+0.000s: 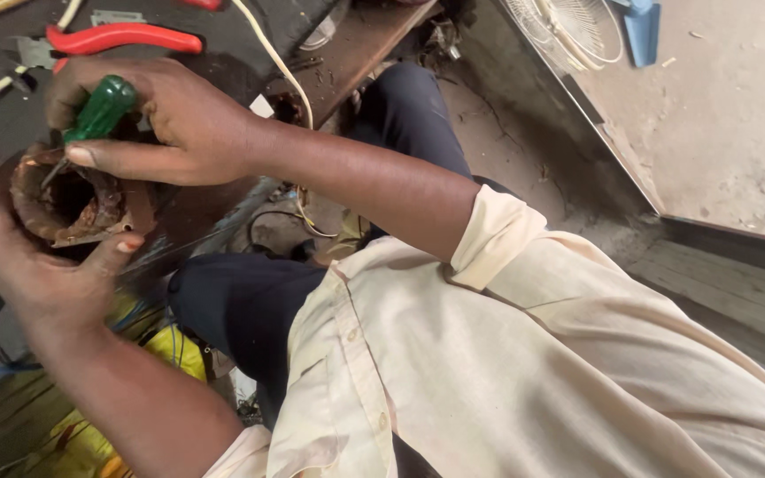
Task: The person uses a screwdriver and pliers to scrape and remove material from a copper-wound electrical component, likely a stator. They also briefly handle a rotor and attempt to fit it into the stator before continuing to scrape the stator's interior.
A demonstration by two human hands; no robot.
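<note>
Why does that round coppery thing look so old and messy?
The round motor winding cupped in the left hand looks rusty-brown and ragged at its rim. The right hand pokes a green-handled screwdriver into it. Nothing else stands out.

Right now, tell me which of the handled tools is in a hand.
The green-handled screwdriver, gripped in the right hand, its tip on the copper-wound coil. The red-handled pliers lie untouched on the bench behind.
</note>
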